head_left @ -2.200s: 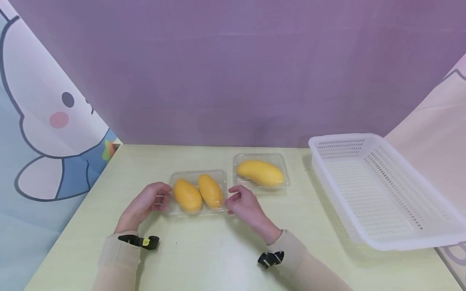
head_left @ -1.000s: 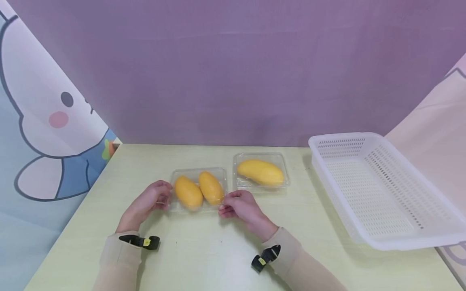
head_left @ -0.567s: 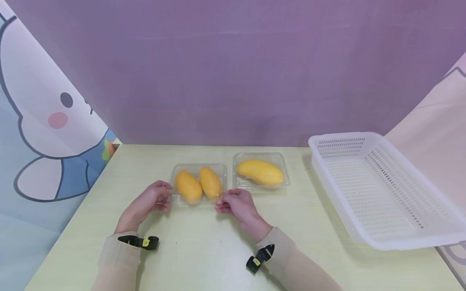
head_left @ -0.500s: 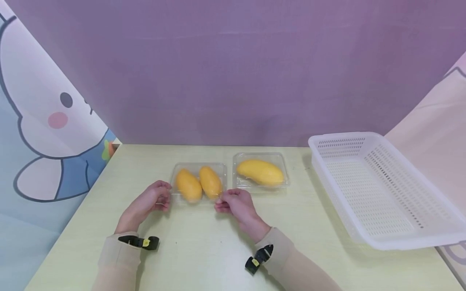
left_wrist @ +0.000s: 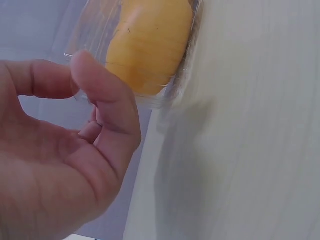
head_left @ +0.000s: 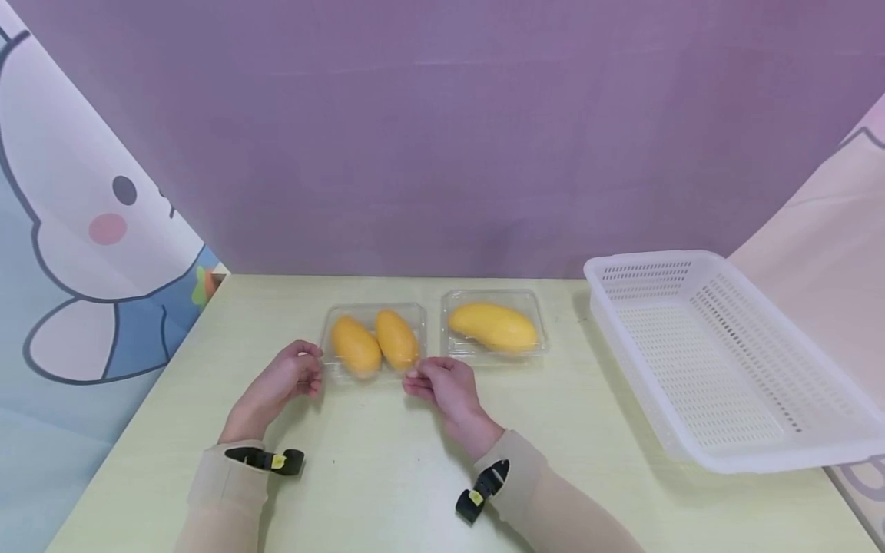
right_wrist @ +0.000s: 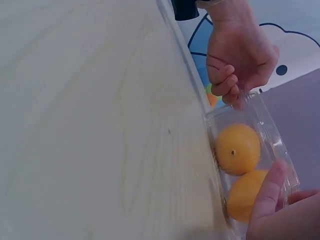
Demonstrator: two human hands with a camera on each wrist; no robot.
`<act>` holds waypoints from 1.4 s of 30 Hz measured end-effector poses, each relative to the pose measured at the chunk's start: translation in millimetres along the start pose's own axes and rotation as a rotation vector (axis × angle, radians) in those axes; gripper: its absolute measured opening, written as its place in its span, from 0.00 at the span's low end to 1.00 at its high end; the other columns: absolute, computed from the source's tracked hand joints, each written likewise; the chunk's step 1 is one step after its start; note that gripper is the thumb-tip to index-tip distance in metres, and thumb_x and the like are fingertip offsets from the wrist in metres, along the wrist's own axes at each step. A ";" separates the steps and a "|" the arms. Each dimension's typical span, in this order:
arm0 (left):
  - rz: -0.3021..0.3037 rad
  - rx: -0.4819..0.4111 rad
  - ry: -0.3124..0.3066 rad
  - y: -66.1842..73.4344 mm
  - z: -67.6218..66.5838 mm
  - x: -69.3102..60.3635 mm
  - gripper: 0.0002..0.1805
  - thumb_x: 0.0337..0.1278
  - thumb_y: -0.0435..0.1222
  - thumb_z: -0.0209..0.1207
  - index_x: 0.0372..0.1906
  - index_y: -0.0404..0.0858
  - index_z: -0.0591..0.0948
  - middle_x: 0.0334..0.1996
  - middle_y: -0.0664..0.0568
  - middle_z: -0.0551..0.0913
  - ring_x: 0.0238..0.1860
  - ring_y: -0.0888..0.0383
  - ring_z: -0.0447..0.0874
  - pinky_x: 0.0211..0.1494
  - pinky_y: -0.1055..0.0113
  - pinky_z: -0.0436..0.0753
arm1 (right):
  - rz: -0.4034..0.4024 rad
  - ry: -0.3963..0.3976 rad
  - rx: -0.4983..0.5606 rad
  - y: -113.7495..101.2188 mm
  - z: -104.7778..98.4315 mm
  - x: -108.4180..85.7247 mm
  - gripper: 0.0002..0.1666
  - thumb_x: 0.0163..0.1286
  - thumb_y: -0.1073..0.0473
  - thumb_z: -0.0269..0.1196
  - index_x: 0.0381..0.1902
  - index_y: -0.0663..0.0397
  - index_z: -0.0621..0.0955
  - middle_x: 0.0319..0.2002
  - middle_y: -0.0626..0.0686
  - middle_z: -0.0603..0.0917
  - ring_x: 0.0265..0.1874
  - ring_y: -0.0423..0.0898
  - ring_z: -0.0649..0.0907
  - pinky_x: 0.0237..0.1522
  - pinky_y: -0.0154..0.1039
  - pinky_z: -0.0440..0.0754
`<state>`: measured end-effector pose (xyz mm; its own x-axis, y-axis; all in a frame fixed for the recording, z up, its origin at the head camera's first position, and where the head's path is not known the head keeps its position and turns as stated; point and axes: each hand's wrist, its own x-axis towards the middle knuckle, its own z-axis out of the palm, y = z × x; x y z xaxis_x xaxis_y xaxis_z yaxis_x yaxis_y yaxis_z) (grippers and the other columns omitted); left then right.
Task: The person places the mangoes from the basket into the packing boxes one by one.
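Note:
A clear plastic box (head_left: 353,309) with two yellow mangoes (head_left: 356,346) lies between my hands in the head view. My left hand (head_left: 280,384) pinches the box's left edge between thumb and forefinger, its other fingers curled; the left wrist view shows this hand (left_wrist: 70,145) close to one mango (left_wrist: 150,45). At the near right corner, my right hand (head_left: 449,392) pinches the rim. From the right wrist, the thumb (right_wrist: 272,192) lies over the box edge, and the fingers behind it are mostly hidden.
A second clear box (head_left: 539,307) holding one yellow mango (head_left: 494,326) stands just to the right. Farther right is a white perforated plastic basket (head_left: 691,453). A purple cloth (head_left: 442,153) rises behind the pale table (head_left: 373,476).
The box with two mangoes has shifted away from me, toward the table's back. My right hand has moved left along its near right corner; my left hand has hardly moved.

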<state>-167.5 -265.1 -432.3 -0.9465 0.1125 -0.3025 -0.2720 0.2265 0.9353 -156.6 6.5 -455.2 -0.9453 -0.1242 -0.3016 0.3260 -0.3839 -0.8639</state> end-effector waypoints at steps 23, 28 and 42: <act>0.008 -0.075 0.190 -3.1 12.0 8.1 0.23 0.71 0.30 0.41 0.65 0.22 0.62 0.36 0.45 0.74 0.32 0.59 0.76 0.37 0.69 0.82 | 0.146 -0.069 0.178 -3.6 -1.8 10.6 0.22 0.76 0.62 0.59 0.60 0.75 0.73 0.39 0.58 0.83 0.39 0.49 0.86 0.55 0.44 0.83; 0.000 0.085 0.260 0.0 12.6 5.8 0.24 0.71 0.33 0.43 0.66 0.24 0.63 0.40 0.39 0.77 0.33 0.56 0.79 0.38 0.66 0.84 | 0.151 -0.110 0.024 -12.0 -10.4 2.9 0.23 0.75 0.63 0.59 0.61 0.77 0.73 0.35 0.58 0.86 0.34 0.48 0.88 0.48 0.44 0.86; 0.257 0.728 0.520 27.4 31.6 -12.4 0.24 0.68 0.43 0.50 0.58 0.27 0.73 0.46 0.34 0.75 0.44 0.38 0.75 0.40 0.46 0.76 | -0.153 -0.069 -0.375 -63.0 -34.8 -30.7 0.13 0.74 0.64 0.60 0.47 0.72 0.81 0.34 0.60 0.86 0.34 0.51 0.87 0.42 0.46 0.88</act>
